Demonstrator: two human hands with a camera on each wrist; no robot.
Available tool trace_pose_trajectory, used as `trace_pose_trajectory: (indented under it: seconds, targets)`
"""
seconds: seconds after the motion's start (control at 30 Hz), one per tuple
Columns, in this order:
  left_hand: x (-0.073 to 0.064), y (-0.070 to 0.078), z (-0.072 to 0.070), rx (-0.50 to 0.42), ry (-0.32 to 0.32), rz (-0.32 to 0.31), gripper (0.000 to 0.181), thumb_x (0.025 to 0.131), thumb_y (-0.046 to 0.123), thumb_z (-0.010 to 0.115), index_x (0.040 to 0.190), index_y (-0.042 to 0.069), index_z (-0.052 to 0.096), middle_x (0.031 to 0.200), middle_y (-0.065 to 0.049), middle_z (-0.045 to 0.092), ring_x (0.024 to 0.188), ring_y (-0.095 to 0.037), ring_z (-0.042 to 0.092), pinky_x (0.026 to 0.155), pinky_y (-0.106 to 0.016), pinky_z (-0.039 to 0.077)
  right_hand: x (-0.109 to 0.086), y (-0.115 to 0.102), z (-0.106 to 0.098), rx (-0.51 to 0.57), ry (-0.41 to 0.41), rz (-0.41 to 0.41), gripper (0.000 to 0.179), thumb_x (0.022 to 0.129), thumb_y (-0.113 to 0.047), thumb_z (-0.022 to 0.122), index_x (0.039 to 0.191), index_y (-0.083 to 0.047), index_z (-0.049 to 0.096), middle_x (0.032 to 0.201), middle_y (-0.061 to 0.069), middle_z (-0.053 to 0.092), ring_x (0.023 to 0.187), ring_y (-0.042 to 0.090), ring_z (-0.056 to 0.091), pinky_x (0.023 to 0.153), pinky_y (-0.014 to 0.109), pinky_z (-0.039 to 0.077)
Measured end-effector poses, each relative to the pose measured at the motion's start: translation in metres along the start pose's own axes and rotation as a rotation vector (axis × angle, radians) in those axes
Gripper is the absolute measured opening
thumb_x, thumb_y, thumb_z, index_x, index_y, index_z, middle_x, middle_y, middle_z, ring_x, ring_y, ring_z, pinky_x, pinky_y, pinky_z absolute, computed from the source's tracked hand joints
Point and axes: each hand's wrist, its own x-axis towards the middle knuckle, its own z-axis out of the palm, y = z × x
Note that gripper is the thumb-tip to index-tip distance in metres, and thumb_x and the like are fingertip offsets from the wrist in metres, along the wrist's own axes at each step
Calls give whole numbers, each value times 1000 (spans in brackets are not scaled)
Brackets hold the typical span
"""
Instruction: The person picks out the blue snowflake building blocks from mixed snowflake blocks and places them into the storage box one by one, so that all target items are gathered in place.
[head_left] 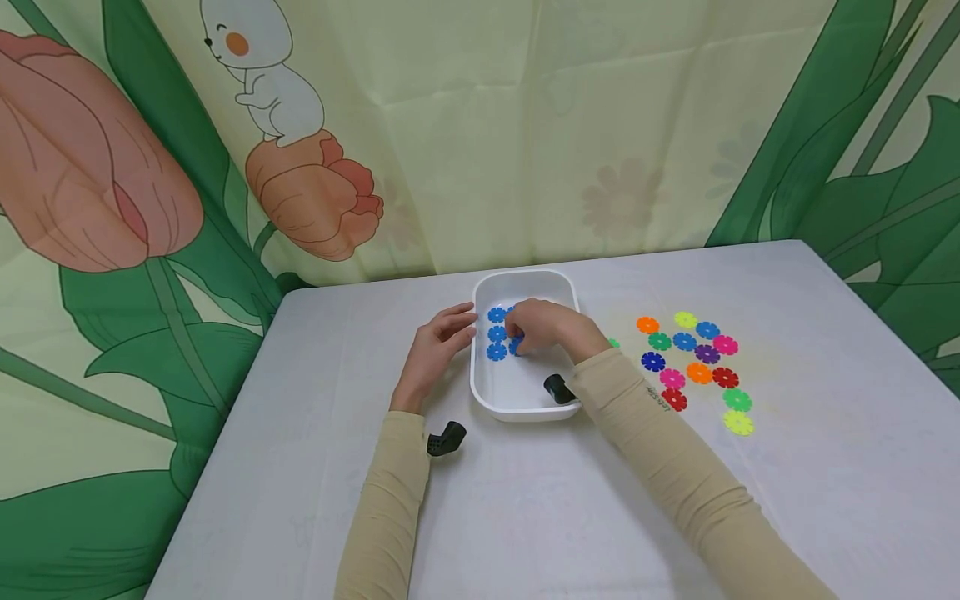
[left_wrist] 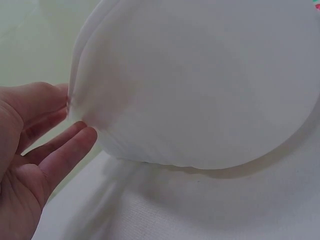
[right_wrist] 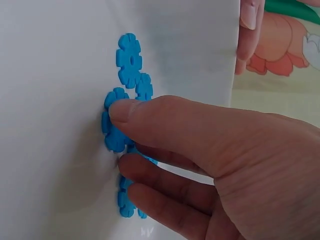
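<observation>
A white plastic tray [head_left: 525, 387] holds several blue flower-shaped discs [head_left: 497, 333], lined up close together near its left wall. My right hand [head_left: 543, 323] reaches down into the tray, fingers bent. In the right wrist view its thumb lies on one blue disc [right_wrist: 114, 131], with the fingers curled in beside and behind it; the hand partly hides the discs around it. At the tray's left side, my left hand [head_left: 442, 343] touches the outer wall with its fingertips. The left wrist view shows those fingers [left_wrist: 67, 152] extended against the tray wall [left_wrist: 200, 100].
To the right of the tray, several loose discs [head_left: 699, 372] in orange, yellow, green, blue, pink, purple and red lie on the white-covered table [head_left: 495, 517]. A green disc [head_left: 614, 342] shows partly beside the right forearm. A printed curtain [head_left: 480, 150] hangs behind the table's far edge.
</observation>
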Motion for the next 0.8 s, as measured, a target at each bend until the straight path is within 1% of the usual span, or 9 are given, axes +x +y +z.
trace_pose_trajectory:
  seconds: [0.1,0.27,0.5,0.8]
  targets:
    - [0,0,0,0,-2,-4,31,94,22,67,122,8,69,137,11,54,122,-16,55,98,-33,50,-1,-1,0,2,-5,5,24,86,-15,75,107,-7,68,98,4,62,92,21,54,91,35,47]
    - [0,0,0,-7,-6,-11,31,94,19,66,123,7,68,138,10,54,123,-16,55,98,-34,50,-3,-3,-1,39,-9,36,24,84,-14,76,105,-7,67,96,4,63,92,21,55,90,34,48]
    - [0,0,0,4,1,-13,31,94,22,67,122,9,69,137,12,54,123,-15,54,99,-34,49,-3,-2,0,45,-1,24,21,84,-12,77,101,-6,67,91,4,62,88,21,54,86,33,48]
    - [0,0,0,4,0,-4,31,94,23,67,122,9,69,136,13,54,122,-14,55,99,-33,49,-4,-4,-1,44,-6,21,20,84,-11,76,101,-6,67,90,3,62,87,20,54,85,32,48]
